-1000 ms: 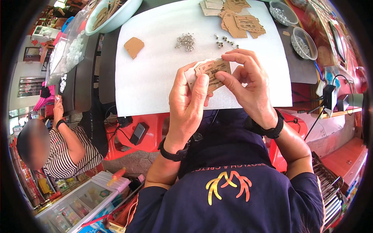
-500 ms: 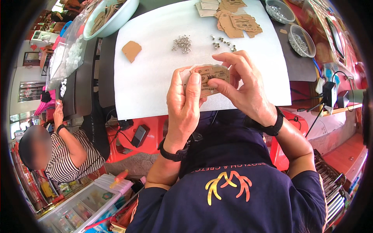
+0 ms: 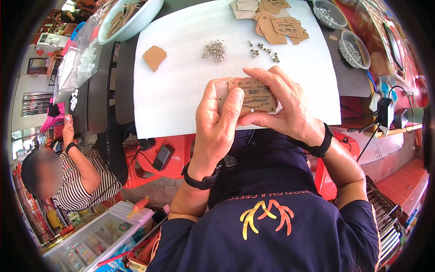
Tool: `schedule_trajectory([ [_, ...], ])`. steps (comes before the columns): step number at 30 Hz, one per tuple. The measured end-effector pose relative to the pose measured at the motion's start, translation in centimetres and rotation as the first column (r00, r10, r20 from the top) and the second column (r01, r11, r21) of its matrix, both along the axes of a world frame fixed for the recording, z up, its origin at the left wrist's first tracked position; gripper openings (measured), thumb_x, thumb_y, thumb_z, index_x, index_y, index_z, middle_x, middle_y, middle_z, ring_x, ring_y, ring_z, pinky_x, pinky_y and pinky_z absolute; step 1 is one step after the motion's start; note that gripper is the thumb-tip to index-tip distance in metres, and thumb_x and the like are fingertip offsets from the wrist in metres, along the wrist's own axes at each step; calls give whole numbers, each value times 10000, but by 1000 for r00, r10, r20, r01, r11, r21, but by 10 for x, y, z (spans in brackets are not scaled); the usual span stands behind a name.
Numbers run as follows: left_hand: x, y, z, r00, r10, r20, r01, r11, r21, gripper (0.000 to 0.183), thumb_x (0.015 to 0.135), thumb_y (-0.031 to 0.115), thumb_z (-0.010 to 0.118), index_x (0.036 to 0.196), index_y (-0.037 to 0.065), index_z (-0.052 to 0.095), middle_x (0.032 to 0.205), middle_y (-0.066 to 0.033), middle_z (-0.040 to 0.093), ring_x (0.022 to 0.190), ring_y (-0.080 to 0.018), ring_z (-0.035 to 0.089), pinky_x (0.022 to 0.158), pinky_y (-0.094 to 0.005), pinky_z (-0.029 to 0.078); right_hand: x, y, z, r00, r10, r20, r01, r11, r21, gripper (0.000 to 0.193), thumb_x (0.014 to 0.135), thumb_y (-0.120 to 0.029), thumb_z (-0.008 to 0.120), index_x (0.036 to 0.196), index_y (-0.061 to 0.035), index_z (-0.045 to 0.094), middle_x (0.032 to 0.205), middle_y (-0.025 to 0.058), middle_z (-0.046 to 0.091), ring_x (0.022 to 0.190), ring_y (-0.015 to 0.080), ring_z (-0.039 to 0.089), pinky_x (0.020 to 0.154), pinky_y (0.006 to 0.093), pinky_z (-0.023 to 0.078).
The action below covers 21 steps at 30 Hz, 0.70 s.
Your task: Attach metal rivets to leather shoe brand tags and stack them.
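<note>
Above the near edge of a white sheet [image 3: 181, 99], I hold a small stack of printed brown cards [image 3: 257, 99]. My left hand [image 3: 216, 119] is closed round its left end, with the thumb pressed on the top face. The fingers of my right hand [image 3: 290, 105] reach the upper right edge, while its thumb lies along the lower edge. A pale layer shows at the stack's left side. Beyond my hands lie a heap of small silvery metal pieces [image 3: 215, 50] and a looser scatter of similar metal pieces [image 3: 274, 57]. To the left rests a single brown card [image 3: 155, 58].
More brown cards [image 3: 283, 28] are piled at the back right, near two clear bowls of metal pieces [image 3: 353, 53]. A pale blue basin [image 3: 129, 22] stands at the back left. At far left sits another person [image 3: 86, 179], one hand raised near the dark table.
The right thumb has moved from the stack's face to its lower edge, uncovering more print. The right fingers now rest at the upper right edge.
</note>
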<state>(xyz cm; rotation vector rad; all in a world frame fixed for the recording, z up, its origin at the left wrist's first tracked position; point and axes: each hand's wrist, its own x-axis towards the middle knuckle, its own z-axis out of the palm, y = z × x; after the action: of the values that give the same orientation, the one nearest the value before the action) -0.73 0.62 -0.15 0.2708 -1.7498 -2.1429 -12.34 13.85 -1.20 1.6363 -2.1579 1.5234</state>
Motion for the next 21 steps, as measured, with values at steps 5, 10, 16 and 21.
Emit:
schedule_trajectory([
  [5, 0, 0, -1, 1000, -5, -15, 4, 998, -55, 241, 1024, 135, 474, 1208, -20, 500, 1096, -88, 614, 970, -109, 605, 830, -249, 512, -1, 4, 7, 999, 32, 1, -32, 996, 86, 785, 692, -289, 849, 1344, -46, 486, 1000, 136, 597, 844, 319, 644, 710, 380, 550],
  [10, 0, 0, 3, 1000, -5, -10, 5, 999, -52, 242, 1025, 132, 469, 1211, -20, 499, 1102, -89, 612, 974, -109, 601, 834, -250, 509, -1, 4, 10, 999, 44, 1, -44, 995, 89, 793, 689, -287, 852, 1349, -48, 482, 997, 138, 595, 843, 323, 645, 708, 380, 550],
  [16, -1, 1, 2, 1000, 0, -22, -2, 995, -99, 248, 1025, 142, 476, 1224, -5, 498, 1104, -75, 611, 966, -97, 592, 803, -230, 496, 1, 1, 1, 1000, -12, 2, 12, 1000, 20, 857, 630, -400, 865, 1342, -61, 531, 848, 63, 537, 669, 194, 510, 595, 326, 439],
  [21, 2, -2, 5, 998, 19, 62, -10, 989, -147, 241, 1024, 165, 490, 1216, 20, 506, 1061, -37, 619, 821, -33, 542, 634, -171, 429, -1, 7, 11, 988, 49, 143, -72, 985, 158, 638, 796, -281, 785, 1321, -42, 512, 972, 136, 603, 787, 263, 636, 657, 338, 525],
])
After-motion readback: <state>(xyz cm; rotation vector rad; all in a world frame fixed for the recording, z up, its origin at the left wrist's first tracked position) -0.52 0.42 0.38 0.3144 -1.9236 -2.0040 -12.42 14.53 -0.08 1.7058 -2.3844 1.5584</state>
